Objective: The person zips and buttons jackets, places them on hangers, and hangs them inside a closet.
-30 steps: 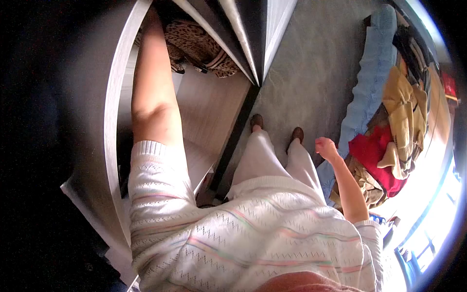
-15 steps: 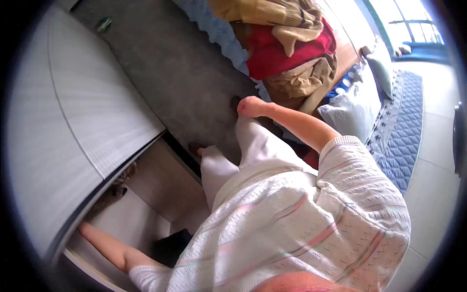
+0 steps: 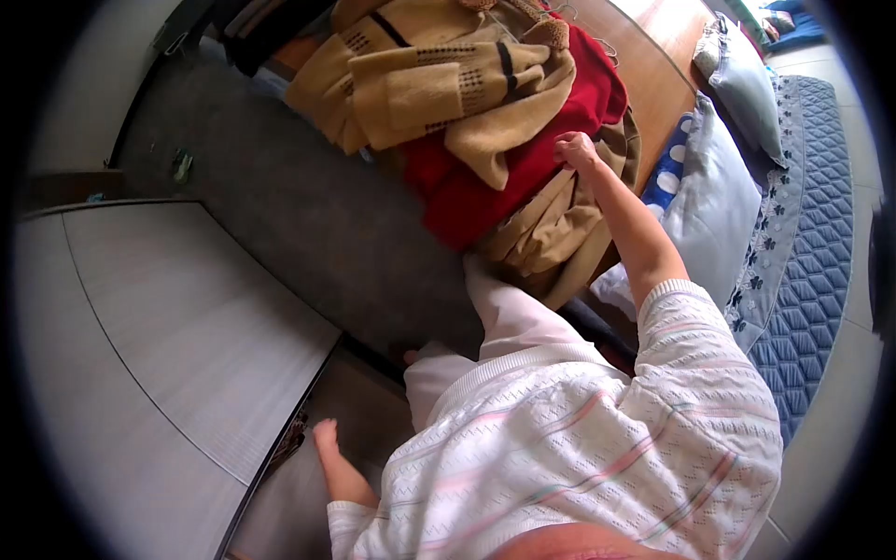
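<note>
My right hand reaches over a pile of clothes on a wooden surface. Its fingers are curled at the edge between a red garment and a brown coat; what they pinch, if anything, is hidden. A tan knitted cardigan with dark stripes lies across the red garment. Low at the left, my left hand hangs loosely closed above an open compartment, with nothing visible in it. Beside that hand stands the pale cabinet door.
Grey-white pillows lie right of the clothes, beside a blue quilted mat. A blue polka-dot cloth shows under one pillow. Dark grey floor runs between cabinet and clothes, with a small green item on it. Wire hangers stick out behind the pile.
My right hand has gone from my knee forward onto the clothes. The left hand has come out of the compartment, where it was hidden behind the door. My view has shifted towards the pile.
</note>
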